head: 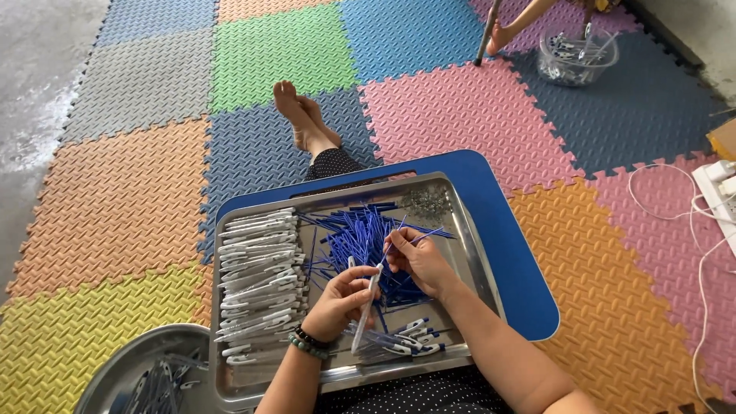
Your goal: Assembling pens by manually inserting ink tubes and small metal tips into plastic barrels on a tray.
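Left hand (341,300) pinching white pen barrel (366,307) mid-length; right hand (418,257) fingertip-holding thin blue refill (414,239); both light, refill bendy, slippery.

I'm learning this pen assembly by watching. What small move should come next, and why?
Probably slide the blue refill, pinched in the right hand, down into the white barrel held by the left hand: its tip sits at the barrel's open top.

Coloured foam mats (115,207) cover the floor, with a clear plastic tub (576,60) and white cables (709,230) lying well apart.
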